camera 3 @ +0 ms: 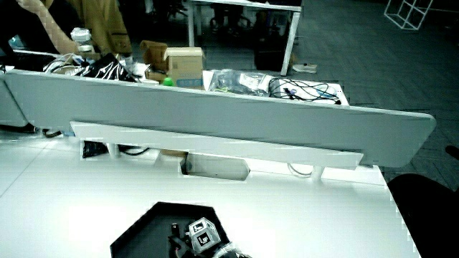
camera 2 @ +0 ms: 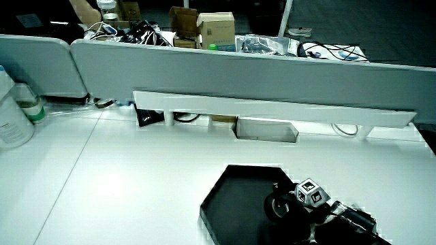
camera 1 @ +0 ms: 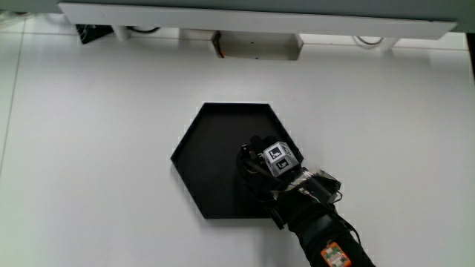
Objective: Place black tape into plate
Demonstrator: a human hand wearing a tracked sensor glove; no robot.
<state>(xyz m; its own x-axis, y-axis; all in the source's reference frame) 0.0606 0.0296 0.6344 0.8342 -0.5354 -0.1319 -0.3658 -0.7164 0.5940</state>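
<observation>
A black hexagonal plate [camera 1: 208, 148] lies on the white table and shows in both side views [camera 2: 238, 197] [camera 3: 143, 233]. The gloved hand [camera 1: 271, 167] hangs over the part of the plate nearest the person, its patterned cube facing up. Its fingers curl around a black tape roll [camera 1: 247, 159], low over the plate's floor. The roll's round face shows at the fingertips in a side view [camera 2: 278, 206]. The hand [camera 2: 306, 204] and its forearm hide the plate's nearest corner. In a side view [camera 3: 197, 240] only the cube and knuckles show.
A low grey partition [camera 2: 238, 68] with a white rail [camera 1: 252, 18] under it stands farther from the person than the plate. A white bottle [camera 2: 13, 116] stands at the table's edge near the partition. Boxes and cables [camera 3: 237, 79] lie on the neighbouring desk.
</observation>
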